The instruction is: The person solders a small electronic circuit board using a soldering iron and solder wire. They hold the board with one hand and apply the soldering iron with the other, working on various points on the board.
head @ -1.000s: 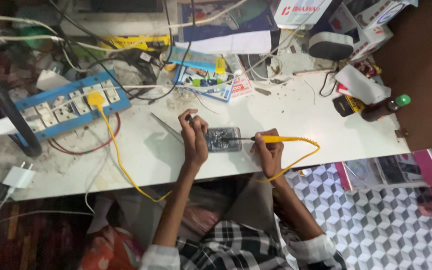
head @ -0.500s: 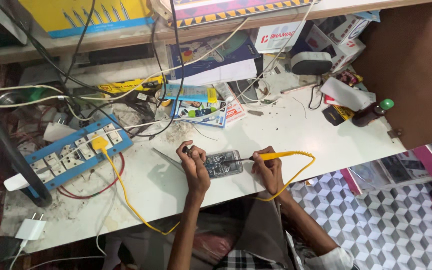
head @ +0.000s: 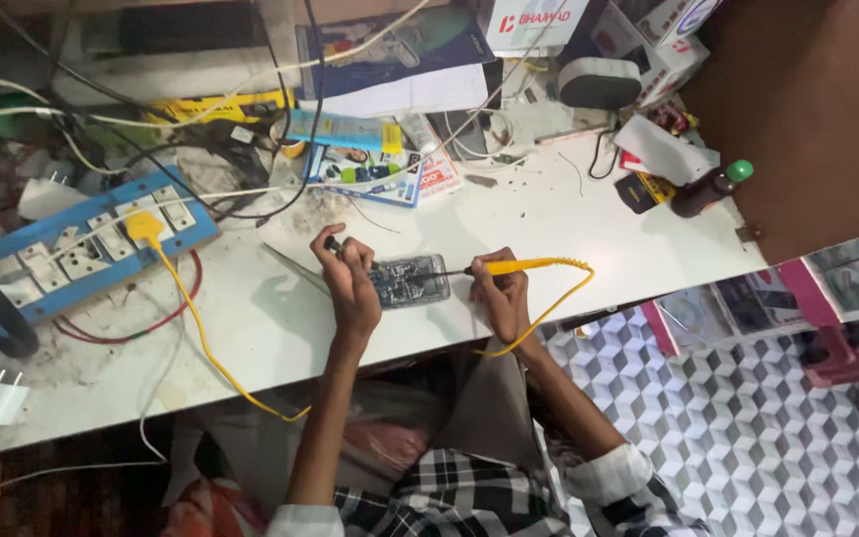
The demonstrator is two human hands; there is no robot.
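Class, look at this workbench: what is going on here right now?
A person sits at a cluttered white workbench. The right hand holds a yellow-handled soldering iron, its tip on an opened phone lying on the bench. The left hand steadies the phone's other end, pinching a small dark tool. The iron's yellow cord runs to a blue socket board.

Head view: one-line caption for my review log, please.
Right hand touches yellow soldering iron to circuit board; left hand steadies it.

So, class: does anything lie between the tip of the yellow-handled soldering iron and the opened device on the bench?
Nothing visible does. The right hand points the soldering iron straight at the device, while the left hand rests at its far edge.
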